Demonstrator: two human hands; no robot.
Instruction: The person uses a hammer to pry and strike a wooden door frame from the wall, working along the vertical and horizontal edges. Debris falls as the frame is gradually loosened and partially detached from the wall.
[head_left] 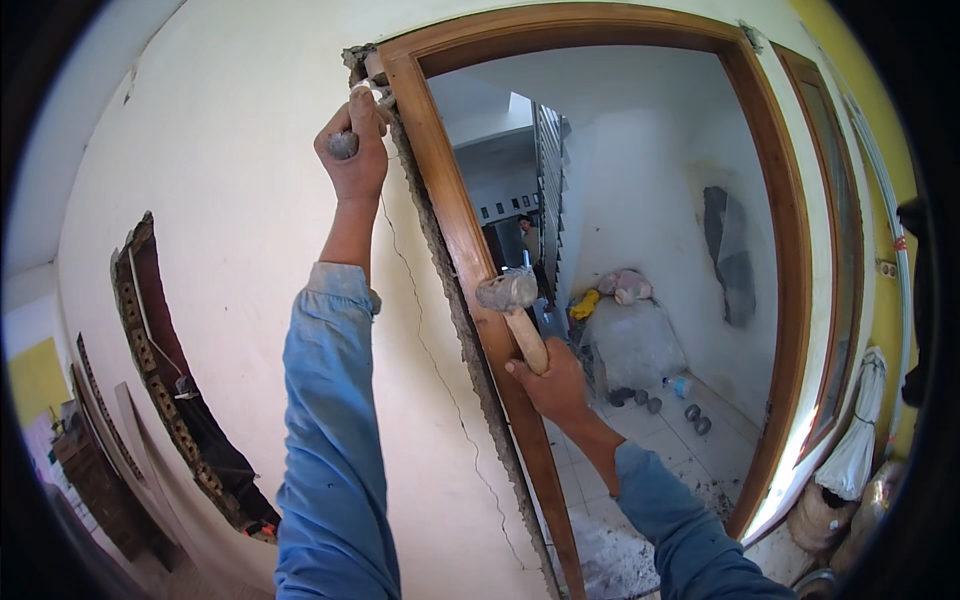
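Observation:
Raised at the upper left corner of the wooden door frame (440,170), my left hand (357,150) is closed round a chisel (343,146). The chisel's blunt grey end sticks out toward me, while its working end points into the broken gap (368,68) between wall and frame and is mostly hidden. Lower and to the right, my right hand (556,384) grips the wooden handle of a club hammer (510,292). The hammer's worn metal head is up, in front of the frame's left post, apart from the chisel.
A crack (425,335) runs down the white wall (230,250). At left is a ragged wall opening (190,400) with exposed brick. Beyond the doorway are a wrapped pale bundle (635,335), a water bottle (678,385), shoes and floor debris. A person (527,235) stands far inside.

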